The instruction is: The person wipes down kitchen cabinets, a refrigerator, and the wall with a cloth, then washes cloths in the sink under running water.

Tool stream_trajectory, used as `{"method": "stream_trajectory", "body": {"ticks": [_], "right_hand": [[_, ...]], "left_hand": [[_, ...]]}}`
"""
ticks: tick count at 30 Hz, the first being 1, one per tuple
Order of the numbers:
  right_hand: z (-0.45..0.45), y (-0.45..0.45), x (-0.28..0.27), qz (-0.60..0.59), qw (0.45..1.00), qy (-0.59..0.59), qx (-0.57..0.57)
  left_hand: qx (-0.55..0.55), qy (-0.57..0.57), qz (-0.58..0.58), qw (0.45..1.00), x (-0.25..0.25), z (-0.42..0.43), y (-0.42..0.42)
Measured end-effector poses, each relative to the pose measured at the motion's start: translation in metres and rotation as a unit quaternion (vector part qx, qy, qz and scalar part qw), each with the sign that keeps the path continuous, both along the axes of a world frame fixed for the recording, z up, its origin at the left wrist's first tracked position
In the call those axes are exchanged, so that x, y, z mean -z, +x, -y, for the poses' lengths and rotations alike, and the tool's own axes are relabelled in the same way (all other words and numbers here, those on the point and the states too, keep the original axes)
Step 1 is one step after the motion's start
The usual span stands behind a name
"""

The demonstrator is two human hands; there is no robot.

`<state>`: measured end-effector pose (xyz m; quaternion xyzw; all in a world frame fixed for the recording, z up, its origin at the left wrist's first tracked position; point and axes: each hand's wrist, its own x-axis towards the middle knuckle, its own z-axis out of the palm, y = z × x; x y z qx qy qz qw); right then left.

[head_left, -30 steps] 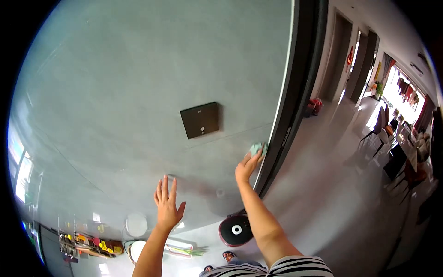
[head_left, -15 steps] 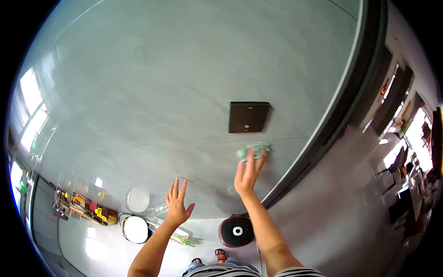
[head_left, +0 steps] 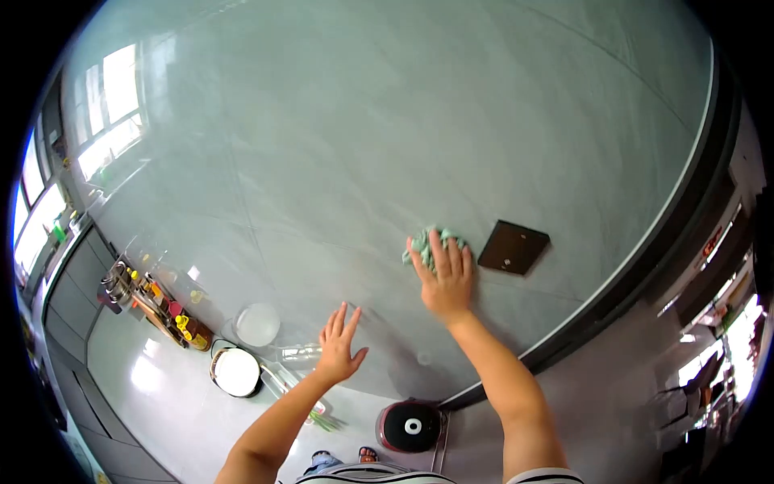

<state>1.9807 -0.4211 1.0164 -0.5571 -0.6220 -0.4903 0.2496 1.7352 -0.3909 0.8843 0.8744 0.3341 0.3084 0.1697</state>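
Note:
A crumpled pale green cloth [head_left: 425, 244] lies flat against the glossy grey wall panel [head_left: 339, 145]. My right hand [head_left: 446, 284] presses it there, its fingers laid over the cloth. Just right of the cloth is a dark square switch plate [head_left: 513, 248], not touched by the hand. My left hand [head_left: 340, 348] is raised lower down and to the left, fingers spread, holding nothing. Whether its fingertips touch the panel I cannot tell.
Along the counter [head_left: 137, 371] stand a white-topped pot [head_left: 237, 372], bottles [head_left: 192, 331], green onions [head_left: 324, 420] and a black-and-red round-cornered appliance [head_left: 411, 426]. A dark frame [head_left: 637, 278] edges the panel at right. Chairs and bright windows are beyond it.
My right hand has carried the cloth from below the switch plate to its left side. The view has turned, so the plate and panel edge appear tilted. My left hand stays open.

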Motion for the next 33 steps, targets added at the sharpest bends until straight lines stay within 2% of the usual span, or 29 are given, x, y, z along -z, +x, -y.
{"method": "stream_trajectory", "body": {"ticks": [1,3,5,8,10,12,13,14,15,18,20,21,23,24,27,28,30,32,33], "right_hand": [[-0.005,0.001,0.016,0.012,0.999,-0.016,-0.036],[0.000,0.001,0.054,0.098,0.979,-0.169,-0.055],[0.004,0.004,0.081,0.162,0.952,-0.245,-0.086],[0.005,0.002,0.068,0.176,0.943,-0.242,-0.147],[0.013,-0.011,-0.016,0.114,0.962,-0.212,-0.132],[0.010,-0.006,-0.121,0.059,0.998,-0.025,0.000],[0.009,-0.006,-0.167,0.012,0.995,0.088,0.045],[0.007,-0.006,-0.207,-0.036,0.981,0.182,0.052],[0.005,-0.008,-0.235,-0.083,0.962,0.259,-0.011],[-0.018,-0.048,-0.214,-0.021,0.980,0.195,0.025],[-0.053,-0.061,-0.124,-0.022,0.995,-0.005,-0.097],[-0.070,-0.068,-0.080,-0.043,0.982,-0.109,-0.150],[-0.056,-0.077,-0.030,0.093,0.938,-0.238,-0.233],[-0.058,-0.072,-0.023,0.193,0.920,-0.248,-0.233],[-0.056,-0.076,-0.112,0.155,0.952,-0.192,-0.183],[-0.064,-0.078,-0.158,0.185,0.979,-0.042,-0.074],[-0.064,-0.090,-0.255,0.026,0.980,0.199,-0.012],[-0.079,-0.117,-0.307,-0.044,0.945,0.325,0.009],[-0.091,-0.132,-0.301,-0.023,0.956,0.293,0.000]], "left_hand": [[-0.002,0.003,0.010,1.000,-0.002,-0.001,0.001],[-0.006,-0.004,0.029,1.000,-0.004,0.002,-0.005],[-0.004,-0.015,0.050,0.999,-0.007,0.002,-0.008],[-0.009,-0.009,0.071,0.997,-0.019,0.006,-0.019],[-0.012,-0.002,0.073,0.997,-0.030,0.006,-0.029],[-0.021,0.011,0.084,0.996,-0.042,0.000,-0.033],[-0.027,0.018,0.093,0.995,-0.048,-0.004,-0.036],[-0.034,0.024,0.101,0.994,-0.053,-0.007,-0.039],[-0.036,0.031,0.108,0.993,-0.061,-0.010,-0.042],[-0.041,0.051,0.127,0.990,-0.080,-0.020,-0.050],[-0.045,0.057,0.131,0.989,-0.079,-0.026,-0.057],[-0.048,0.051,0.132,0.989,-0.077,-0.029,-0.059],[-0.052,0.041,0.135,0.989,-0.076,-0.037,-0.066],[-0.049,0.044,0.134,0.989,-0.080,-0.041,-0.071],[-0.048,0.050,0.133,0.989,-0.090,-0.053,-0.097],[-0.052,0.053,0.139,0.987,-0.094,-0.061,-0.106],[-0.057,0.062,0.150,0.985,-0.104,-0.076,-0.119],[-0.057,0.071,0.154,0.984,-0.114,-0.088,-0.138],[-0.059,0.077,0.152,0.984,-0.119,-0.095,-0.146]]}}
